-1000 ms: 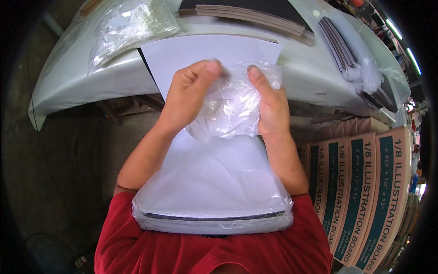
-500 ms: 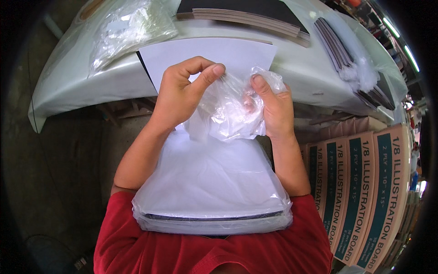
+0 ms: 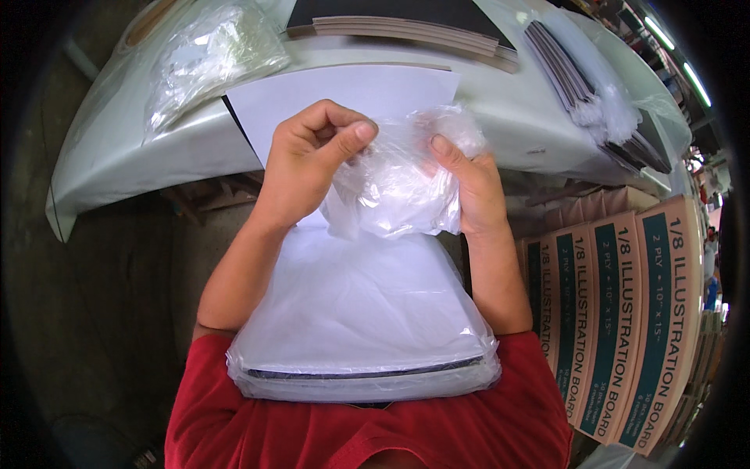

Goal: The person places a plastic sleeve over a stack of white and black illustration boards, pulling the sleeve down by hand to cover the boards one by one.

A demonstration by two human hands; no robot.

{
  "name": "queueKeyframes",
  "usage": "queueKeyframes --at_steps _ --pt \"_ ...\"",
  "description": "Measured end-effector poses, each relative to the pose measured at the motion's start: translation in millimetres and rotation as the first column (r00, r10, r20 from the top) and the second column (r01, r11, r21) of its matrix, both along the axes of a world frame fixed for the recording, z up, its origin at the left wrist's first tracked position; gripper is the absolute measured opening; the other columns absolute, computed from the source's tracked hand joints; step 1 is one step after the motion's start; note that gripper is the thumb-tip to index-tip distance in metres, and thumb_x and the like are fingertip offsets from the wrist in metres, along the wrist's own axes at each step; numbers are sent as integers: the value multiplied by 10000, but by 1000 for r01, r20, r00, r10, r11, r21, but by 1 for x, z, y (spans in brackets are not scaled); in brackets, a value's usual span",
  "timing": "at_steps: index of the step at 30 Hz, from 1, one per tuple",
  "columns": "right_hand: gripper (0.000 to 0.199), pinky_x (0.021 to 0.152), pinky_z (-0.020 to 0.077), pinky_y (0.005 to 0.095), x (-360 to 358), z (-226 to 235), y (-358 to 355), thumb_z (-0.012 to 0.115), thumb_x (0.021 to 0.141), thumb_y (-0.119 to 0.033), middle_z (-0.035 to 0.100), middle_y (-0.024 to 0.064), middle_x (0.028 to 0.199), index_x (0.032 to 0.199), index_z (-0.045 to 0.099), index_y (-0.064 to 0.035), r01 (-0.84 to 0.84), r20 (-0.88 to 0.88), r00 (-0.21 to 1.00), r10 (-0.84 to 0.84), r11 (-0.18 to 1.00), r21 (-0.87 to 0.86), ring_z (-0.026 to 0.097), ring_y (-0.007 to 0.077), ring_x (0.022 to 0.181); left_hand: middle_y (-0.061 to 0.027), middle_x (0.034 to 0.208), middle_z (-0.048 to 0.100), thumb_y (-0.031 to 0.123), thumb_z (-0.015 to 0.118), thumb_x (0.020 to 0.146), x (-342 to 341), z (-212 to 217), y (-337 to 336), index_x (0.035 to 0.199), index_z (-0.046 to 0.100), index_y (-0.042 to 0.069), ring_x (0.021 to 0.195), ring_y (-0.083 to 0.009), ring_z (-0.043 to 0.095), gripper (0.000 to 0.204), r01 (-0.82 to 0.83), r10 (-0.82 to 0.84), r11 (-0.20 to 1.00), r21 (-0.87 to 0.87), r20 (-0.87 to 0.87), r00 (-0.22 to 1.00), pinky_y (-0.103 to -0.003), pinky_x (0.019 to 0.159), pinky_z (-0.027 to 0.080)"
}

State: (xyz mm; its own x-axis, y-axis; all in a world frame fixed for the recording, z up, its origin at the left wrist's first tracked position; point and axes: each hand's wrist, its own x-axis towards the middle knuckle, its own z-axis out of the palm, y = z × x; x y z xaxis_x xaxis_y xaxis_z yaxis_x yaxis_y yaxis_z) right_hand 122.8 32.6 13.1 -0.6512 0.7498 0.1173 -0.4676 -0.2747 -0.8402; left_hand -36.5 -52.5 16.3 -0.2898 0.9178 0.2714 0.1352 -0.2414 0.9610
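Note:
A clear plastic bag (image 3: pixel 351 313) wraps a stack of white boards that rests against my red shirt, with a dark edge showing at the near end. Its gathered mouth (image 3: pixel 394 199) is crumpled between my hands. My left hand (image 3: pixel 312 160) pinches the film between thumb and forefinger. On the other side, my right hand (image 3: pixel 475 184) holds the bunched film, thumb on top; its other fingers are partly seen through the plastic. Just beyond the hands, a white board (image 3: pixel 312 90) with a dark underside lies at the table's near edge.
On the white-covered table (image 3: pixel 117 180) lie a pile of clear plastic bags (image 3: pixel 215 59) at left, a stack of black-topped boards (image 3: pixel 406 23) at the back, and plastic-wrapped boards (image 3: pixel 570 78) at right. Several brown cartons (image 3: pixel 660 328) stand in a row by my right arm.
My left hand has stayed pinching the film, shifting slightly. The right hand's fingers have slipped further behind the plastic, and the bunched film has spread a little. The whole view has shifted slightly.

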Motion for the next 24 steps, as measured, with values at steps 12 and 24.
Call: queueKeyframes --at_steps 12,24 --pt "177 572 449 238 21 -6 1 627 753 -140 588 48 707 839 549 -6 -314 34 947 318 904 289 570 113 629 -49 649 522 288 477 859 9 2 -14 774 533 42 595 -138 514 266 79 -12 956 -282 231 973 -280 593 424" --pt "271 546 447 297 72 -14 39 600 784 -232 612 75 795 934 576 -7 -351 -162 926 340 936 -40 516 107 599 -92 983 522 240 604 732 -127 -121 -68 1038 494 0 809 -186 515 404 260 -428 896 -361 -542 723 -304 719 423"
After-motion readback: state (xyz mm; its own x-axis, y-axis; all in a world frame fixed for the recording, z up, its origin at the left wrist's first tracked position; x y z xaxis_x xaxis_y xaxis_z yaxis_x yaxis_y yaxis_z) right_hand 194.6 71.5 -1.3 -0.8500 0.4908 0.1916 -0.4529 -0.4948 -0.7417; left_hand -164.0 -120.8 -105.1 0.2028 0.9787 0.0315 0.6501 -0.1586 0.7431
